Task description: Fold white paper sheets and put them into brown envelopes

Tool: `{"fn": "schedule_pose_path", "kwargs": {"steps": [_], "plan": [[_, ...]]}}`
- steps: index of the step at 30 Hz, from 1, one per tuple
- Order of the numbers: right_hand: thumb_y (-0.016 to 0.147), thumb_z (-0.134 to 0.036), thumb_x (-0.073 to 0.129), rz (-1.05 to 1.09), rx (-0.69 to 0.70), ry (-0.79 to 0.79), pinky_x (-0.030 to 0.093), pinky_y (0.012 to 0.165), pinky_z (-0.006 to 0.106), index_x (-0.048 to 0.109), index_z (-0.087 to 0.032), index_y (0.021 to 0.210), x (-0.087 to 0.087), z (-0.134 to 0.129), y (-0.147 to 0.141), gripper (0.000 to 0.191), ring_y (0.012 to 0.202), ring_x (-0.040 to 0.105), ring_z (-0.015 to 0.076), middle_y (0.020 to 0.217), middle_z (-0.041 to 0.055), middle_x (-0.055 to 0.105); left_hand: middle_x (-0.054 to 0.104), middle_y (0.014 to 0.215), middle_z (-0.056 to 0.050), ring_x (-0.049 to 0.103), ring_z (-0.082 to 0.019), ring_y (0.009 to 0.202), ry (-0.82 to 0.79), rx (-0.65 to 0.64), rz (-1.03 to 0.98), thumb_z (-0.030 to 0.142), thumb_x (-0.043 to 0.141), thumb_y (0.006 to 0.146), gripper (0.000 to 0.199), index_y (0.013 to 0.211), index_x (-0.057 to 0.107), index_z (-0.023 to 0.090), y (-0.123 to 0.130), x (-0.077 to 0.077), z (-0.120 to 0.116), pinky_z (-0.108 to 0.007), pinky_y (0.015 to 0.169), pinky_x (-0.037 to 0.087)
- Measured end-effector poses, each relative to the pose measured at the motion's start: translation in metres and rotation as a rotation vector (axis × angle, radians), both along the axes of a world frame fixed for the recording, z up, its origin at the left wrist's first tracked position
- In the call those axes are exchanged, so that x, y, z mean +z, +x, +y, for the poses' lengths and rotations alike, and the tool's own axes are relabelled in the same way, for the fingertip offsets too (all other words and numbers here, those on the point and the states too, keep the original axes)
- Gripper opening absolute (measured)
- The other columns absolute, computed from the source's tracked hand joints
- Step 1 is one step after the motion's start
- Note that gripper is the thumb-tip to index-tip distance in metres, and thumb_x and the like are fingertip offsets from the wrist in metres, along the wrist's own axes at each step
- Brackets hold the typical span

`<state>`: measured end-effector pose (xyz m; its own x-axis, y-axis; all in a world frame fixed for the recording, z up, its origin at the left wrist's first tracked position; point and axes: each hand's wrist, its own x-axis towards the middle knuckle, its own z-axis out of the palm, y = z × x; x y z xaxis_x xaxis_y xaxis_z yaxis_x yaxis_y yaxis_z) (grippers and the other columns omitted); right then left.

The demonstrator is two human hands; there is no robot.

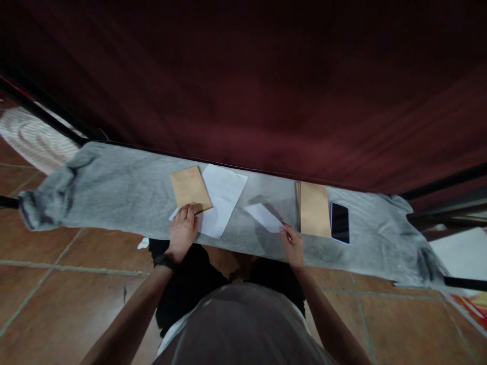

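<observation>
On the grey cloth, a brown paper envelope [190,186] lies at the left, partly over white sheets of paper [224,195]. The fingers of my left hand [183,229] curl over its lower edge, with the thumb beside that edge; the underside of the grip is hidden. My right hand [292,246] pinches one end of a narrow white folded paper [264,217], held at a slant over the cloth. Just right of this hand is a stack of brown envelopes [315,209].
A phone [340,223] with a dark screen lies beside the envelope stack. Grey cloth [117,190] covers the long narrow surface. Behind it hangs a dark red curtain [251,91]. Black bars [466,284] run at both ends, and tiled floor [95,294] shows below.
</observation>
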<state>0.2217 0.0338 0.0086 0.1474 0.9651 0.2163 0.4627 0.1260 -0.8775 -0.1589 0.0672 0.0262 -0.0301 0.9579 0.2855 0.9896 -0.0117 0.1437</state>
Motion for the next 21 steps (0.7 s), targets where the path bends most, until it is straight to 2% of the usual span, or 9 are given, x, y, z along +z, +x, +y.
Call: {"fn": "schedule_pose_path", "kwargs": {"steps": [2,4,6,8,11,13,15,18,21], "plan": [[0.094,-0.048,0.055,0.128,-0.075,-0.078,0.059,0.076,0.036,0.073,-0.020,0.110,0.004,0.009,-0.003,0.037,0.082,0.070,0.0230,0.094,0.0059,0.077,0.064,0.126,-0.014,0.060,-0.029,0.113,-0.054,-0.013,0.053,0.024,0.036,0.099,0.036,0.126,0.060,0.017,-0.011,-0.002,0.003,-0.042,0.094,0.051],[0.091,-0.051,0.055,0.213,-0.071,-0.175,0.056,0.064,0.032,0.071,-0.017,0.110,0.003,0.017,-0.004,0.042,0.071,0.066,0.0206,0.084,0.0040,0.074,0.066,0.112,-0.011,0.061,-0.026,0.103,-0.104,-0.036,0.092,0.022,0.034,0.100,0.034,0.116,0.063,0.019,-0.015,-0.002,0.005,-0.038,0.087,0.051],[0.091,-0.050,0.051,0.190,-0.066,-0.253,0.054,0.059,0.031,0.069,-0.015,0.113,-0.001,0.023,-0.003,0.045,0.065,0.064,0.0199,0.079,0.0037,0.072,0.067,0.105,-0.011,0.061,-0.027,0.101,-0.134,-0.075,0.124,0.021,0.034,0.100,0.032,0.109,0.065,0.018,-0.011,0.000,0.005,-0.037,0.084,0.050],[0.091,-0.045,0.048,0.058,-0.079,-0.273,0.054,0.064,0.033,0.067,-0.014,0.119,-0.007,0.024,0.000,0.045,0.068,0.065,0.0215,0.083,0.0057,0.073,0.067,0.103,-0.012,0.061,-0.028,0.102,-0.147,-0.121,0.143,0.020,0.035,0.100,0.030,0.106,0.065,0.018,0.000,0.003,0.003,-0.038,0.084,0.049],[0.091,-0.033,0.046,-0.192,-0.120,-0.197,0.054,0.085,0.041,0.063,-0.014,0.127,-0.010,0.021,0.001,0.043,0.093,0.066,0.0265,0.106,0.0126,0.071,0.068,0.101,-0.012,0.062,-0.028,0.100,-0.149,-0.186,0.108,0.020,0.040,0.099,0.026,0.102,0.065,0.018,0.028,0.006,-0.006,-0.038,0.084,0.049],[0.092,-0.025,0.046,-0.377,-0.132,-0.107,0.049,0.096,0.046,0.060,-0.015,0.131,-0.006,0.018,-0.004,0.043,0.111,0.060,0.0290,0.123,0.0169,0.065,0.068,0.099,-0.010,0.064,-0.026,0.097,-0.140,-0.227,0.025,0.022,0.041,0.101,0.024,0.099,0.065,0.019,0.047,0.004,-0.012,-0.037,0.084,0.050],[0.094,-0.020,0.046,-0.561,-0.101,-0.024,0.046,0.100,0.048,0.059,-0.016,0.133,0.003,0.016,-0.015,0.041,0.119,0.054,0.0294,0.131,0.0178,0.060,0.068,0.100,-0.009,0.064,-0.025,0.098,-0.101,-0.235,-0.096,0.029,0.043,0.102,0.023,0.099,0.065,0.021,0.059,0.000,-0.015,-0.037,0.087,0.051],[0.097,-0.020,0.047,-0.680,0.000,0.010,0.042,0.103,0.047,0.061,-0.020,0.130,0.020,0.019,-0.043,0.036,0.121,0.052,0.0281,0.134,0.0142,0.060,0.065,0.115,-0.011,0.061,-0.027,0.111,0.037,-0.096,-0.269,0.038,0.050,0.100,0.024,0.107,0.064,0.021,0.059,-0.008,-0.013,-0.039,0.098,0.049],[0.098,-0.024,0.050,-0.823,0.011,-0.006,0.030,0.111,0.057,0.062,-0.018,0.130,0.036,0.030,-0.071,0.034,0.131,0.044,0.0339,0.144,0.0159,0.054,0.058,0.129,-0.017,0.055,-0.032,0.121,0.069,0.120,-0.318,0.044,0.061,0.092,0.043,0.124,0.058,0.016,0.042,-0.014,-0.006,-0.047,0.103,0.046]]}}
